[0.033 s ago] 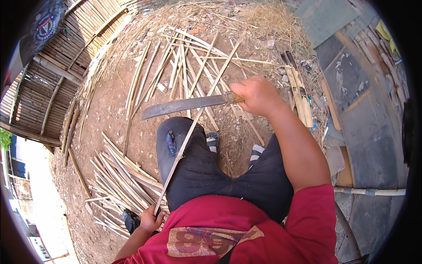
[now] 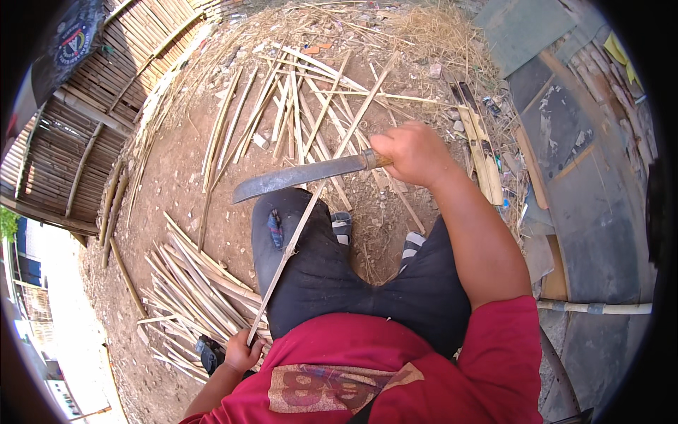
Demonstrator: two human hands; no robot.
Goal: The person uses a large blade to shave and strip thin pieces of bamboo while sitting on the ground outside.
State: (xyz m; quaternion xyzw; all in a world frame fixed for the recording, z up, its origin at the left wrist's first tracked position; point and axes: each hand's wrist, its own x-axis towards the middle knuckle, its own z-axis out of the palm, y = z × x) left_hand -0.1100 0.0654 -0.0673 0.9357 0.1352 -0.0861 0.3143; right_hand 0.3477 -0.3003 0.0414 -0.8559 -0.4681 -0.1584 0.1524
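1. While the head view looks down over your lap, your right hand (image 2: 413,152) has its fingers wrapped around the brown handle (image 2: 383,160) of a machete (image 2: 304,175).
2. In that same view, the machete lies in front of you above your left knee, its broad, dull-grey blade pointing left; a collar joins it to the handle.
3. Your left hand (image 2: 241,351), low beside your left hip, has its fingers curled around the near end of a split-bamboo strip (image 2: 302,225).
4. That strip is long, narrow and pale tan, with a rough, frayed spot along its edge; it slants across your left thigh in dark trousers (image 2: 381,297) and passes beneath the blade. You cannot tell whether blade and strip touch.
5. Bundled bamboo strips (image 2: 201,279) lie on the ground to your left; scattered bamboo strips (image 2: 289,106) lie ahead.
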